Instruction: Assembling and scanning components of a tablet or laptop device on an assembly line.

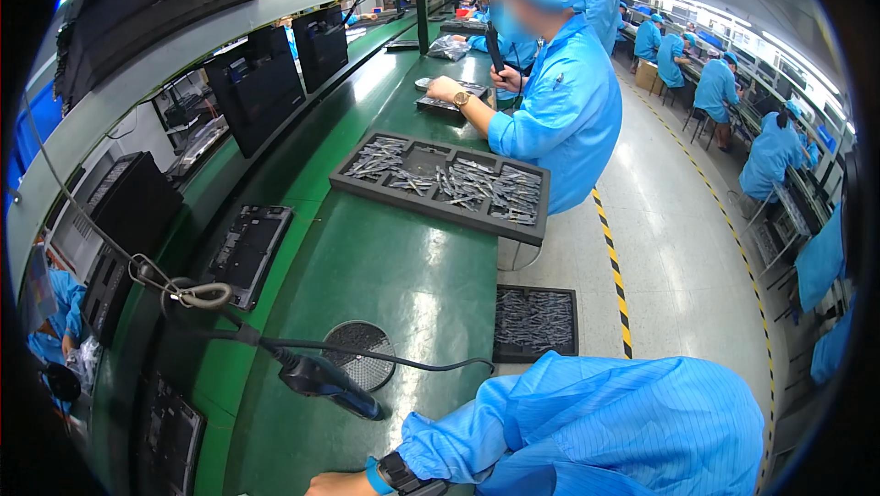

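My right hand [341, 485] shows only in part at the lower edge, low over the green bench [412, 285]. Its fingers are cut off by the frame, so any grip is hidden. A black watch and a blue strap circle the wrist below my blue sleeve [596, 423]. Nearest to that hand, a dark electric screwdriver [328, 384] hangs at a slant from a cable and a hook. Beneath and behind it lies a round, dark, perforated-looking dish [360, 354]. My left hand is out of the picture.
A black compartment tray [440, 205] of small metal parts overhangs the bench's right edge; another tray [536, 354] sits lower. Laptop housings [247, 253] line the left strip under a shelf rail [220, 15] with monitors [252, 88]. A co-worker [559, 106] holds a dark tool [495, 47].
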